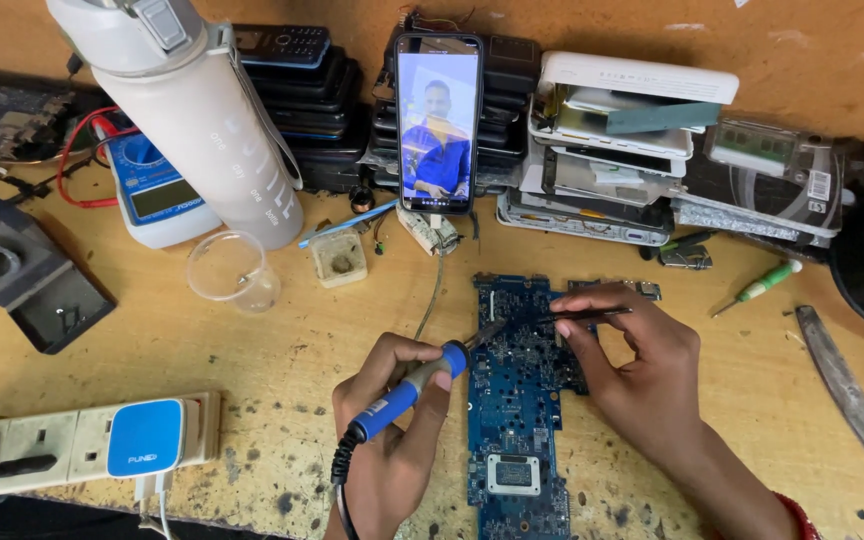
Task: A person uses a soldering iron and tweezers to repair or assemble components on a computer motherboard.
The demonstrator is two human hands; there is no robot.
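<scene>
A long blue circuit board (pixel 515 420) lies on the wooden bench (pixel 252 350), running toward me. My left hand (pixel 392 430) grips a blue-handled soldering iron (pixel 417 385), its tip touching the board's upper left part. My right hand (pixel 637 360) rests on the board's right edge and pinches thin dark tweezers (pixel 592 313) that point left over the board's top.
A propped phone (pixel 437 122) plays a video against stacks of old devices. A white bottle (pixel 207 130), multimeter (pixel 157 195), clear cup (pixel 232 270) and small flux tub (pixel 339 258) stand at left. A power strip (pixel 82 445) lies near the front. A green screwdriver (pixel 757 288) and a blade (pixel 852 395) lie at right.
</scene>
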